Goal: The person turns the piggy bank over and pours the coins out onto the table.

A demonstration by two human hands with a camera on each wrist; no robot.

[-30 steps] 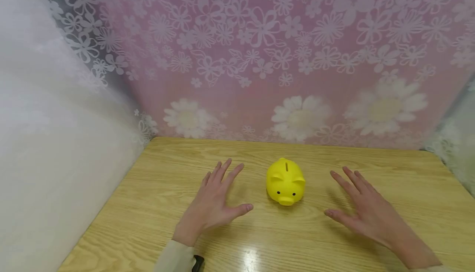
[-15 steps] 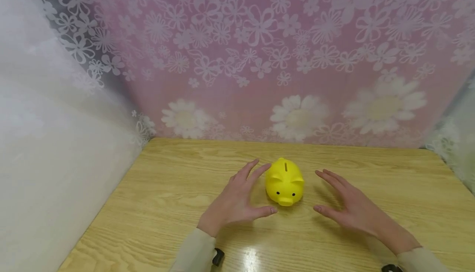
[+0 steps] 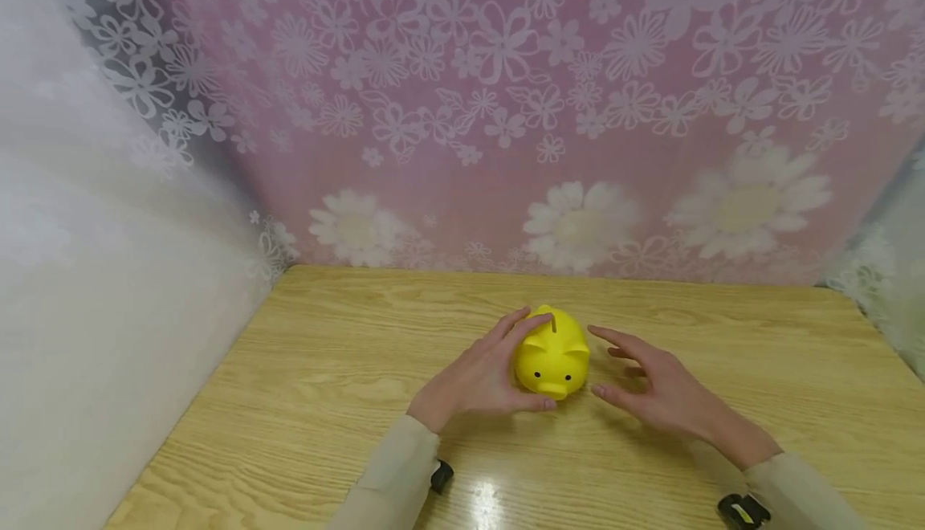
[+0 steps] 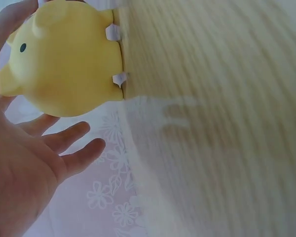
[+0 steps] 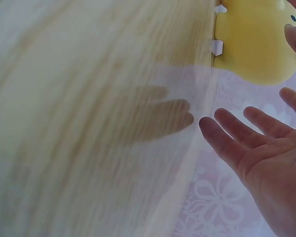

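A yellow piggy bank (image 3: 556, 361) stands upright on the wooden table, snout toward me, with a coin slot on its back. My left hand (image 3: 480, 373) reaches around its left side: the index fingertip overlaps the back beside the slot, and the thumb lies in front of the snout. In the left wrist view, the lower fingers of that hand (image 4: 27, 168) are loosely spread below the piggy bank (image 4: 69, 59), with a gap at the palm. My right hand (image 3: 668, 393) is apart on the right side, fingers gently bent, index fingertip and thumb close to the pig.
The light wooden table (image 3: 325, 369) runs back to a pink curtain (image 3: 462, 185) with white flowers. A white curtain (image 3: 130, 289) hangs along the left side. Dark wrist devices show below both sleeves, one a black strap (image 3: 743, 510) on the right.
Both hands have moved inward toward the piggy bank from either side. The left hand now overlaps it; the right is much nearer. The pig stays in place on the table.
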